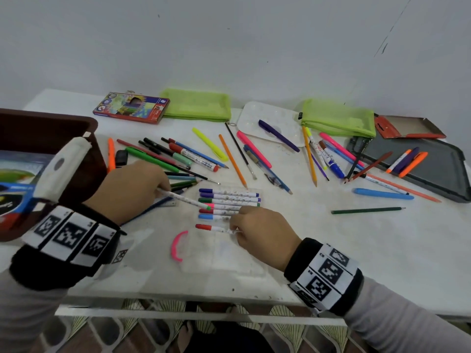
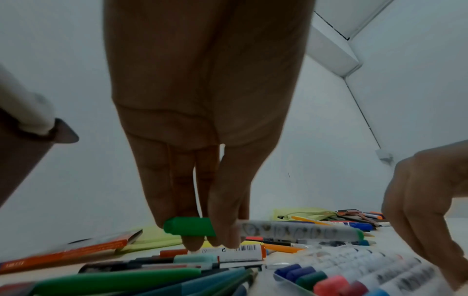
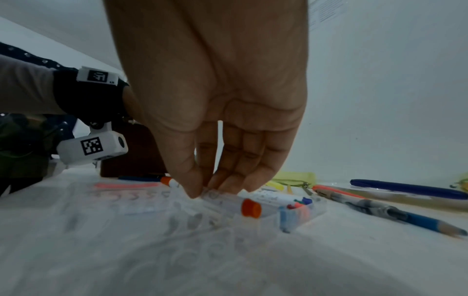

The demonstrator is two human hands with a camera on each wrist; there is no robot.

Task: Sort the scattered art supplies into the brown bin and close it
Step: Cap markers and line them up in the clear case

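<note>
A white marker with a green cap (image 2: 190,229) is pinched by the left hand (image 1: 130,192), thumb and fingertips closed round the cap end, and is held slanted above the table (image 1: 356,250) toward a clear marker case (image 1: 229,202); the patterned print on its barrel is too blurred to be read. The right hand (image 1: 260,235) is closed, thumb against fingers (image 3: 228,180), on a red-capped marker (image 1: 211,228) lying at the near side of the case; the barrel is hidden under the fingers. In the case a row of capped markers is laid side by side, blue, purple, green, pink, red and light blue caps being made out, while the case's clear walls are hard to trace against the white table. A pink curved strip (image 1: 178,245) lies near the front edge. The brown bin (image 1: 51,128) stands open at the left edge, cut off by the frame and partly hidden behind the left wrist camera; a printed box is seen inside it, its writing unreadable. Loose pens and pencils (image 1: 165,156) are spread beyond the hands. Along the back edge lie a coloured-pencil box (image 1: 131,107) marked "12", two green mesh pouches (image 1: 196,104) and a white palette (image 1: 270,121) bearing a purple pen. A grey tray (image 1: 433,174) at the right edge holds orange and purple pens.
</note>
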